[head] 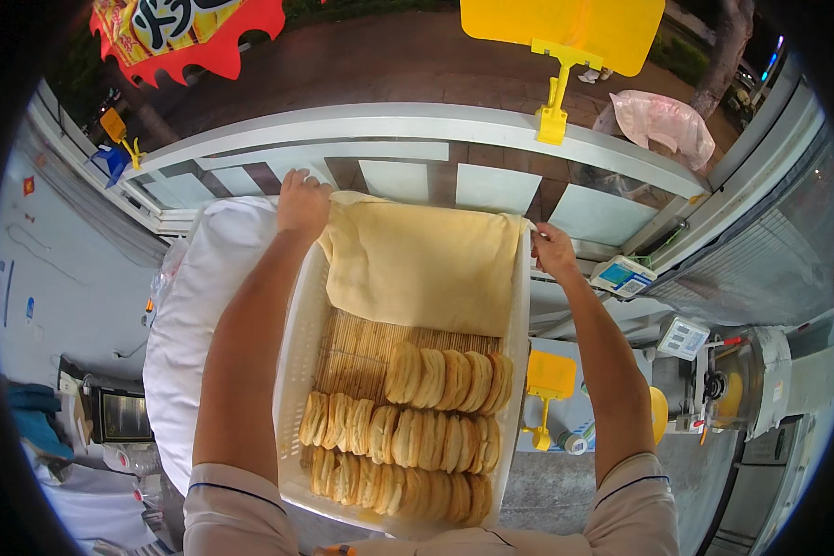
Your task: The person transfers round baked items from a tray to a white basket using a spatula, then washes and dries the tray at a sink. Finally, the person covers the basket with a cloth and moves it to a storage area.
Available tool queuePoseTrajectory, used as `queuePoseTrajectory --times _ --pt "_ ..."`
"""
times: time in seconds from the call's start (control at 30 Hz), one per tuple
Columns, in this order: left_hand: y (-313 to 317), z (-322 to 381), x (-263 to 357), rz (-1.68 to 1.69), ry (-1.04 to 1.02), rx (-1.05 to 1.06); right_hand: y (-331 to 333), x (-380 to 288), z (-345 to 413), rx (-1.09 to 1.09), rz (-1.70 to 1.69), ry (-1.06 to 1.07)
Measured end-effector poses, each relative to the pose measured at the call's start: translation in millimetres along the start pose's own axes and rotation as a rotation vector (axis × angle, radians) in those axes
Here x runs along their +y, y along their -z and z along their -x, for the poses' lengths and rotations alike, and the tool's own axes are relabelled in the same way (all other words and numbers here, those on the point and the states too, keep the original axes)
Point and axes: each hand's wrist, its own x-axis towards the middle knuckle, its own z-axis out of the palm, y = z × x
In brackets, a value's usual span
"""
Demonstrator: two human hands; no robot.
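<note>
A yellow cloth (424, 267) lies folded over the far end of a white plastic basket (521, 313). My left hand (306, 200) is at the cloth's far left corner, its fingers bent over the basket's rim; their grip is partly hidden. At the far right corner, my right hand (550, 249) pinches the cloth's edge beside the rim. Rows of round, flat baked breads (406, 438) stand on edge in the near part of the basket, on a bamboo mat (354, 354) that shows between them and the cloth.
A white cloth-covered bundle (208, 292) stands against the basket's left side. Beyond the basket runs a white window frame (417, 115) with a yellow clip sign (552, 97). To the right are a small box with a printed code (623, 276), another yellow clip sign (550, 379) and a small bottle (571, 443).
</note>
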Motion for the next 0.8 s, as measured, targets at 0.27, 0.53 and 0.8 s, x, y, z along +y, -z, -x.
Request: queuePoseTrajectory --times 0.27,0.53,0.8 --pt "47.2 -17.0 -26.0 0.484 0.17 0.375 22.0 -50.1 22.5 0.2 -0.297 0.308" --pt "153.1 66.6 -64.2 0.976 0.202 0.427 63.3 -59.5 152.4 -0.005 -1.004 0.767" --pt "217.0 219.5 -72.3 0.87 0.009 0.196 39.4 -71.1 304.7 0.041 -0.283 0.301"
